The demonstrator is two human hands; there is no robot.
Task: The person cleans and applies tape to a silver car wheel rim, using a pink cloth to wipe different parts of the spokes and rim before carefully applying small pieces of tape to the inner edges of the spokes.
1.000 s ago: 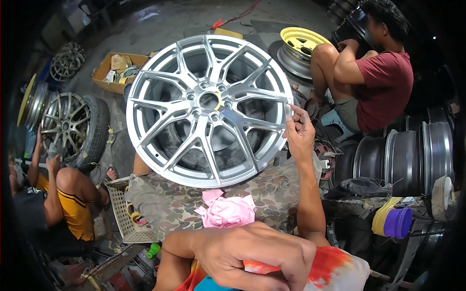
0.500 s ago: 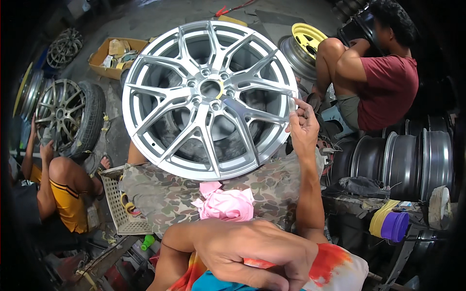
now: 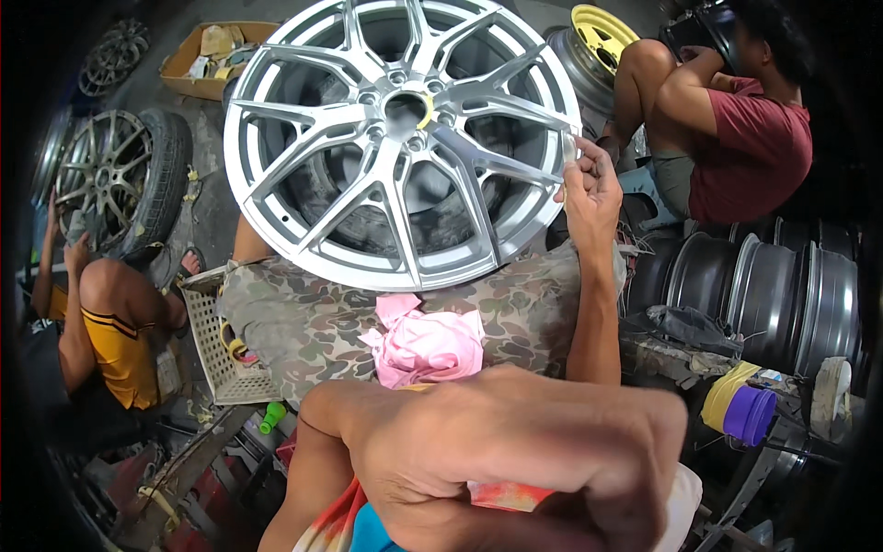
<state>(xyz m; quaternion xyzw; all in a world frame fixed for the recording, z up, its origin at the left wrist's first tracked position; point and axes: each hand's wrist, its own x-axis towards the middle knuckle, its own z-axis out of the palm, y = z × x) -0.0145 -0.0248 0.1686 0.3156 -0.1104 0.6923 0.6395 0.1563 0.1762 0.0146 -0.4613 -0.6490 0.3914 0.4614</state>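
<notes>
Workshop floor [image 3: 210, 152] | right hand [image 3: 593, 189] pinching pale piece [image 3: 569, 148] at silver wheel [image 3: 394, 158] | left hand [image 3: 524, 437] curled, contents unclear

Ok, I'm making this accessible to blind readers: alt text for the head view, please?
Large silver wheel rim, the person's right hand at its right edge; their left hand curls close to the camera. A crumpled pink cloth lies nearer on camouflage fabric, with one person seated left, another right.

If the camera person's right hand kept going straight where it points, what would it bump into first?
Most likely the silver wheel: the right hand is at its edge, though depth is hard to judge here.
</notes>
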